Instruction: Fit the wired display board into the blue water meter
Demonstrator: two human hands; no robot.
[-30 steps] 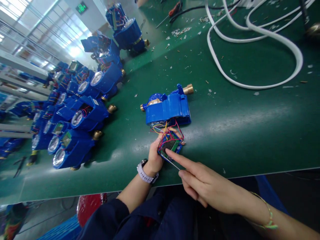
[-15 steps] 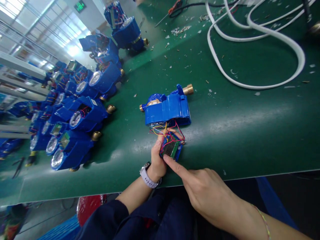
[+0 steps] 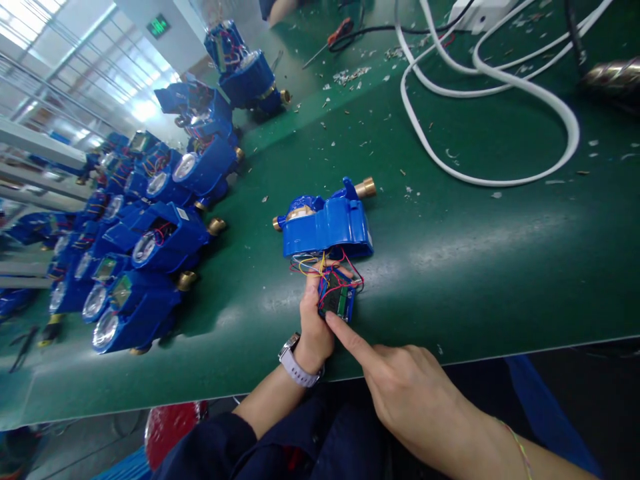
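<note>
My left hand (image 3: 315, 327), with a watch on its wrist, is closed round a small circuit board (image 3: 336, 299) in a blue casing. Red, yellow and dark wires (image 3: 325, 265) run from the board to the blue water meter (image 3: 325, 230) lying just beyond it. The meter has brass threaded ends, and its open side faces me. My right hand (image 3: 400, 373) comes in from the lower right and holds nothing. Its index finger is stretched out, with the tip at the board's near corner; the other fingers are curled under and partly hidden.
Several blue water meters (image 3: 140, 300) crowd the left of the green table (image 3: 475, 267). A white cable (image 3: 500, 181) loops at the upper right. An orange-handled screwdriver (image 3: 340, 32) and scattered debris (image 3: 350, 75) lie at the back. Part of another person's arm (image 3: 281, 10) shows at the top.
The view has shifted slightly, so the table things appear a little further left and lower. My left hand still holds the board, and my right index fingertip stays at its near corner.
</note>
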